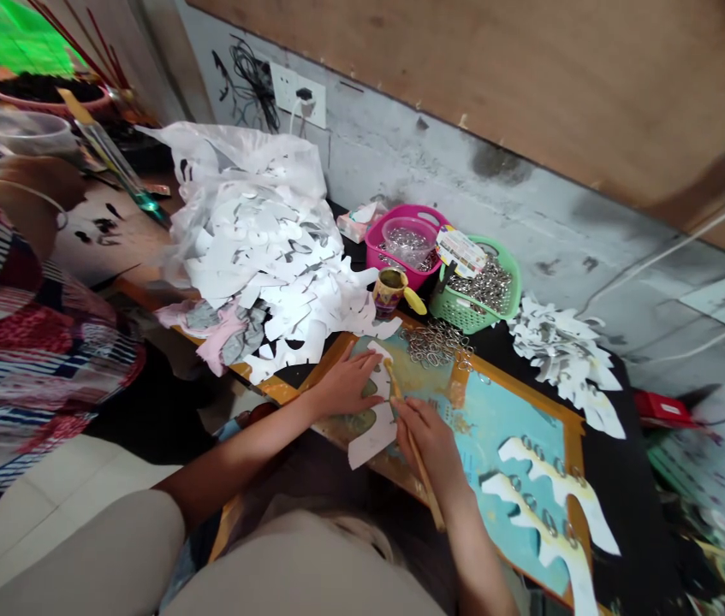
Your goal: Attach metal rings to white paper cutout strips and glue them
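My left hand (347,382) lies with its fingers spread on a white cut-out piece (371,441) with a scalloped edge, holding it flat against the work board. In my right hand (430,441) is a brush (427,483) with a long wooden handle; its tip touches the upper part of the same piece. Just beyond the hands, a small cup (388,295) with a yellow spoon-like part stands beside a pile of metal rings (437,344). At right on the blue board (516,406), two cut-out pieces (555,535) lie with yellowish smears and several rings on them.
A large heap of white cut-outs (265,257) in a plastic bag fills the left. Behind stand a pink basket (375,248) and a green basket (507,257) holding metal parts. More pieces (561,355) are stacked at right. Another person (41,342) sits at left.
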A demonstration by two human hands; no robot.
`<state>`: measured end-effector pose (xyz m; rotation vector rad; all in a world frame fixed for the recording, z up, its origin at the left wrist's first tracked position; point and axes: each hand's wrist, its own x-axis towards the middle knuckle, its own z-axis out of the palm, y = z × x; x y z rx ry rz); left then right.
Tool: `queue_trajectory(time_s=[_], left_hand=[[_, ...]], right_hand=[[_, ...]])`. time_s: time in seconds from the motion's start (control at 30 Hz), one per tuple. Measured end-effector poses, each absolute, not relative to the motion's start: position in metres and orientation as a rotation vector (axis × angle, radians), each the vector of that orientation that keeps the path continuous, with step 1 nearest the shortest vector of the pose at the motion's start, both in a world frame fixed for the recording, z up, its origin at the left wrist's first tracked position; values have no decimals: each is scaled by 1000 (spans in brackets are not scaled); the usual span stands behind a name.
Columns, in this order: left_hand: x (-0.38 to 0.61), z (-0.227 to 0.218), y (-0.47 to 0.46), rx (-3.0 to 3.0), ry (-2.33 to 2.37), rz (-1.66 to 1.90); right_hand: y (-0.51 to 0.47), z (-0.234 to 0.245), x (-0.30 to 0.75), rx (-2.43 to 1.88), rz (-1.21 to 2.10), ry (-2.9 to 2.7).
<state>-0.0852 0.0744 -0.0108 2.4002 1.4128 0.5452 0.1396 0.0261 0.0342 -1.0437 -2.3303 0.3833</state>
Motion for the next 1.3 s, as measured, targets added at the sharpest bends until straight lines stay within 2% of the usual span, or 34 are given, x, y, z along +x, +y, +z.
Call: queue_trajectory(time_s=[0.13,0.33,0.67,0.83,1.0,1.3], left_hand=[[-87,-8,72,2360,1417,522],[-88,-10,71,2351,1420,509],[-89,-9,68,2365,1403,507],[-86,-6,64,2386,1391,477],[-82,-6,59,2425,1403,478],[-84,-7,61,2401,1391,434]], right_hand=[[24,39,141,-1082,460,-2392],[19,42,145,-1017,359,-2428],[7,72,144,-1009,429,-2503],[11,65,145,-959,440,-2334],[16,53,142,-1170,360,-2044],[5,65,147,-1057,483,-2280]])
